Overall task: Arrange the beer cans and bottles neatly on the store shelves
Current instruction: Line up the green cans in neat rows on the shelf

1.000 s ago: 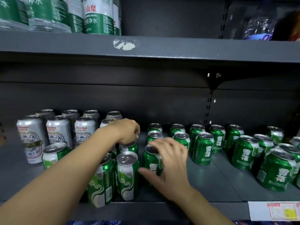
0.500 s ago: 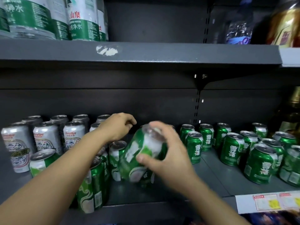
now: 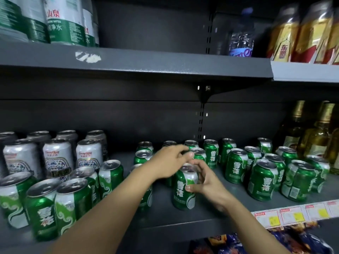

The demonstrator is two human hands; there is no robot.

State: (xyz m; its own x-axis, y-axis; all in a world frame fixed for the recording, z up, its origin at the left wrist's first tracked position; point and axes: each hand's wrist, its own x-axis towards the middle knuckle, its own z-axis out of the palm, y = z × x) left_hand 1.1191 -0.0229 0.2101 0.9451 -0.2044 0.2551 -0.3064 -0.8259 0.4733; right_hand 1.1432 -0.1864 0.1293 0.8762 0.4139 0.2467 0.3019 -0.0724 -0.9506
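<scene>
My right hand (image 3: pixel 205 182) curls round an upright green beer can (image 3: pixel 184 187) mid-shelf | left hand (image 3: pixel 170 163) reaches past its top, fingers loosely extended, holding nothing I can see | risk: my forearm clips neighbouring cans (image 3: pixel 145 195), toppling them.

Green-and-white beer cans (image 3: pixel 184 187), silver blue-patterned cans (image 3: pixel 56 158), dark grey shelf (image 3: pixel 165 219).

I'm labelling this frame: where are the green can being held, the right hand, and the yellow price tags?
green can (image 3: pixel 183 191), head view, label front.
right hand (image 3: pixel 207 184), head view, back of hand.
yellow price tags (image 3: pixel 295 216), head view, middle tag.
</scene>
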